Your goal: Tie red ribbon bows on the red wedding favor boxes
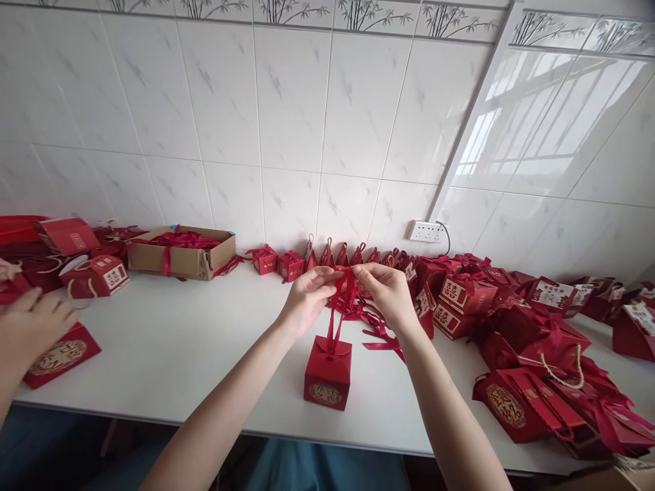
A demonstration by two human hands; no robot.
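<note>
Ribbon point(332, 334) rises from one red box point(327, 382), its long axis almost upright, to your fingers. The box lies below them and nearer you, left of the midpoint between your hands, over the near part of the table point(220, 382); your left hand point(306, 303) is closer. Your left and right hand point(387, 293) each pinch the ribbon. Count one carton point(153, 260) far left; the heaped boxes point(468, 294) right overlap uncountably.
</note>
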